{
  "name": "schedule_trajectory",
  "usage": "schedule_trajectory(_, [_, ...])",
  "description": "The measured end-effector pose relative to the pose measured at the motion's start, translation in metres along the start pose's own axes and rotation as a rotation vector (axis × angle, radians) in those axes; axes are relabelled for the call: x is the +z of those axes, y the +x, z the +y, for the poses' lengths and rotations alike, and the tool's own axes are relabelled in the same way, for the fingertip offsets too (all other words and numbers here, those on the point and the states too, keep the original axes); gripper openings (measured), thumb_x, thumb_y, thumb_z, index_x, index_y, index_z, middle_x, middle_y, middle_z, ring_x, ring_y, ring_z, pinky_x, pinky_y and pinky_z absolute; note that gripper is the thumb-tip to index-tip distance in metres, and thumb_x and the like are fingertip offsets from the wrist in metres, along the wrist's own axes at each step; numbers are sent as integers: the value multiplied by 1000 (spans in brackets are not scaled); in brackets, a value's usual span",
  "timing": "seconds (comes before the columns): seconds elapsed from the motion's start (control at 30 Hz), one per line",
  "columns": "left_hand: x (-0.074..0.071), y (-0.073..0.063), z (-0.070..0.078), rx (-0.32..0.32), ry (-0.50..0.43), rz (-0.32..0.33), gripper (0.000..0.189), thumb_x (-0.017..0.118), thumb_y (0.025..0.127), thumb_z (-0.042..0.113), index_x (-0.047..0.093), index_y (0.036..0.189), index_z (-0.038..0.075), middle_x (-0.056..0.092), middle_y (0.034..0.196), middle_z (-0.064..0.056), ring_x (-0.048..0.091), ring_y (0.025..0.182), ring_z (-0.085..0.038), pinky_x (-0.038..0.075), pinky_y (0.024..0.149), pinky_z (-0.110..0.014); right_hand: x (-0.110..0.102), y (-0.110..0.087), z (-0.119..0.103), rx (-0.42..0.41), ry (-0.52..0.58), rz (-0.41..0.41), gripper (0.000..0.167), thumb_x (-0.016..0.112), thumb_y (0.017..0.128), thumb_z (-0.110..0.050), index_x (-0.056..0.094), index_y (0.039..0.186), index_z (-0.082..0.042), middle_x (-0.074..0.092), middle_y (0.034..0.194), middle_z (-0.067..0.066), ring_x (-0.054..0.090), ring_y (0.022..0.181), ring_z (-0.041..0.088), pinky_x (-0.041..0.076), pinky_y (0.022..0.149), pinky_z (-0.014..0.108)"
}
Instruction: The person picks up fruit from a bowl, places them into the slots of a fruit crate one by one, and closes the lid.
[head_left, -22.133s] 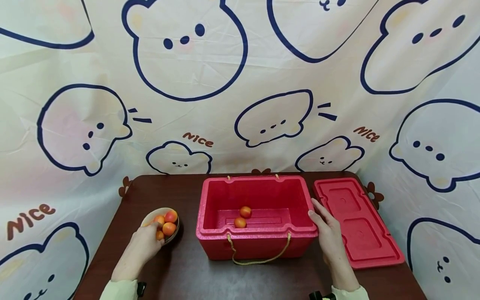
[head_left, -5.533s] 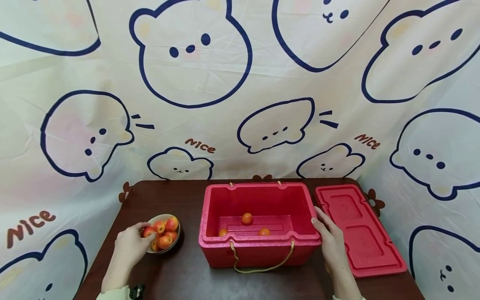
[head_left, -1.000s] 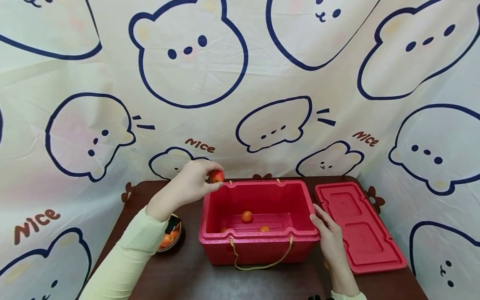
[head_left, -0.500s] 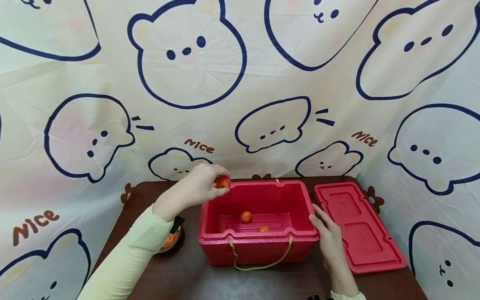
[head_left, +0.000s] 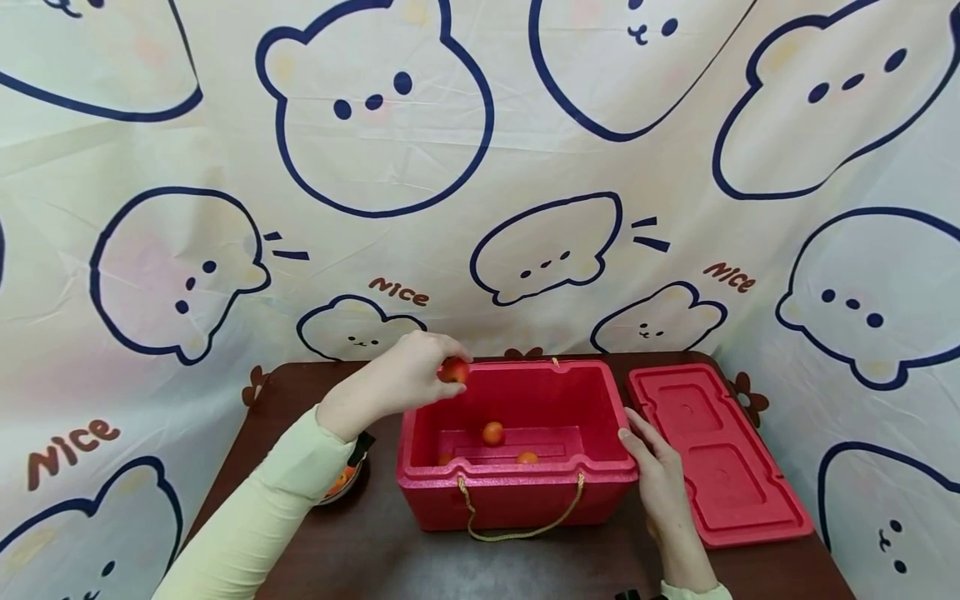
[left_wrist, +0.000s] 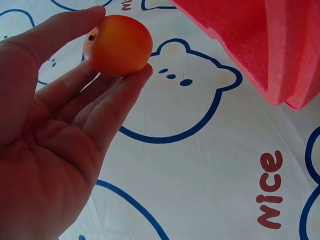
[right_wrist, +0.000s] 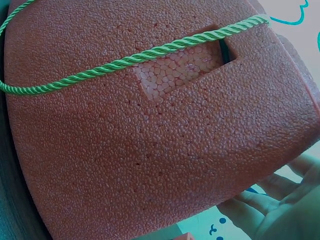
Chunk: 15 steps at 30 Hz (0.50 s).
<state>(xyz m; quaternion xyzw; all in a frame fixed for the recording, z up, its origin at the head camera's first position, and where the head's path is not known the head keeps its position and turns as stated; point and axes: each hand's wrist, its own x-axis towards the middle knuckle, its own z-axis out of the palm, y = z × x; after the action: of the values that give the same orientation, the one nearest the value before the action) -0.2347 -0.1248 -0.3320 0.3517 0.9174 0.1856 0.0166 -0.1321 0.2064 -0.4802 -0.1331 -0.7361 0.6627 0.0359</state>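
Note:
My left hand (head_left: 405, 375) pinches a small red-orange apple (head_left: 454, 371) between thumb and fingertips, above the back left corner of a red foam box (head_left: 517, 500). In the left wrist view the apple (left_wrist: 122, 46) shows a dark spot at one end, with the box's rim (left_wrist: 250, 45) off to the right. Inside the box are an orange fruit (head_left: 492, 433), a second fruit (head_left: 527, 458) by the front wall and a third (head_left: 446, 459), mostly hidden. My right hand (head_left: 660, 471) rests against the box's right rim, fingers fairly straight; the right wrist view shows its fingers (right_wrist: 250, 205) beside the box.
A bowl (head_left: 337, 498) of similar fruit stands left of the box, partly hidden by my left wrist. The red lid (head_left: 723, 454) lies to the right. A rope handle (head_left: 517, 537) hangs at the front. Behind the brown table (head_left: 360, 558) hangs a printed cloth (head_left: 450, 250).
My left hand has gone from the bowl up and right, carrying an apple over the box's corner. Earlier, the fruits visible in the box rose from two to three. My right hand stays at the rim.

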Motion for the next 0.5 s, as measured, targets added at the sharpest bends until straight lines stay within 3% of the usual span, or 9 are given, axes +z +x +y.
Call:
schedule_trajectory(0.3, [4,5,4,26,13,-35,27,82,85,16,74,110,8,68,94,0,58,81,-14,53,70,-24,0,-2,2,-29,-6,1,54,57,102,-36,46,153,-22,47,153,11,53,123,26,54,83,18])
schedule_trajectory(0.5, [7,7,8,41,19,-69,29,82,85,16,74,111,9,69,95,0,58,81,-14,53,70,-23,0,-2,4,-38,-2,13,55,58,102,-37,46,153,-20,48,152,10,51,127,34,55,83,19])
